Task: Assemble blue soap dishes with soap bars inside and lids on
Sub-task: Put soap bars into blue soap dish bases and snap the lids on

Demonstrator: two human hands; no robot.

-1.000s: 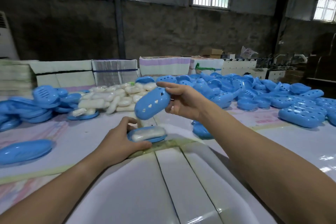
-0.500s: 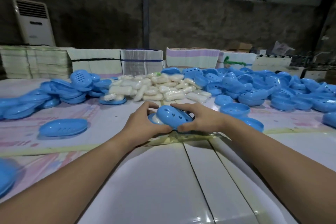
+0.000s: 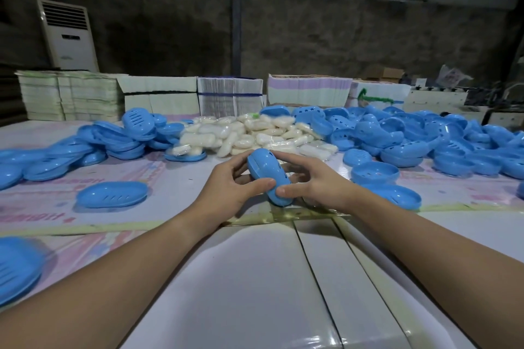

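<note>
Both hands hold one closed blue soap dish [image 3: 266, 176] just above the middle of the table, lid on and turned lengthwise away from me. My left hand [image 3: 229, 187] grips its left side, thumb on the near end. My right hand [image 3: 312, 181] grips the right side, thumb meeting the left thumb. The soap inside is hidden. A heap of wrapped white soap bars [image 3: 249, 133] lies behind the hands. Blue lids with holes [image 3: 397, 133] are piled at the right, blue bases [image 3: 107, 142] at the left.
A single blue dish part [image 3: 112, 194] lies left of my hands, two open bases [image 3: 374, 173] to the right. Another blue piece [image 3: 17, 266] sits at the near left edge. Stacks of flat cartons [image 3: 158, 96] line the table's far side.
My right hand brought the lid down onto the soap-filled base that my left hand held. Both hands now clasp the closed dish and have turned it end-on to me.
</note>
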